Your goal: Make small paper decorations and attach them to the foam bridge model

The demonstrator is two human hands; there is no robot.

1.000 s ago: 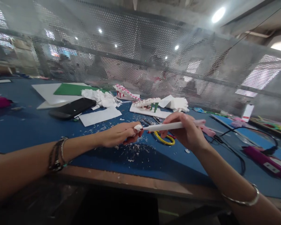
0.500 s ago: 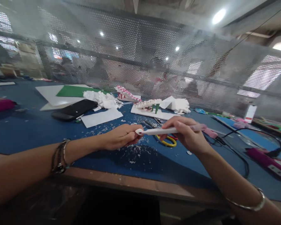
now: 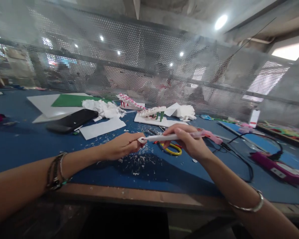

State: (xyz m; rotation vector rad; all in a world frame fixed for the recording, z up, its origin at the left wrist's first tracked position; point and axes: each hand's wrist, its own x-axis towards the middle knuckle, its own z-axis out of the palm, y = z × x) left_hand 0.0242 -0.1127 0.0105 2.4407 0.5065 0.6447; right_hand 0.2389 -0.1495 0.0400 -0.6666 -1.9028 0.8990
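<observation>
My left hand [image 3: 123, 146] is closed, pinching a small white piece [image 3: 141, 140] that has a dark spot in it. In my right hand [image 3: 186, 137] lies a slim white pen-shaped tool [image 3: 159, 137], held like a pencil, its tip at the small piece. The tool's far end looks pale pink; whether it joins the pink thing [image 3: 214, 136] behind it I cannot tell. Below the tool rest scissors [image 3: 173, 150] with yellow handles, partly hidden by my right hand. White scraps [image 3: 142, 161] are scattered on the blue table under both hands.
A black phone [image 3: 73, 120], a white paper strip [image 3: 103, 127] and crumpled white paper [image 3: 103, 108] lie at left. Small models on white bases [image 3: 149, 120] stand at the back. At right are a purple power strip [image 3: 276, 167], a black cable [image 3: 250, 169] and an upright phone [image 3: 254, 118].
The whole view has shifted a little, so things appear farther left. Both hands keep their grips, and the tool's tip stays at the small white piece.
</observation>
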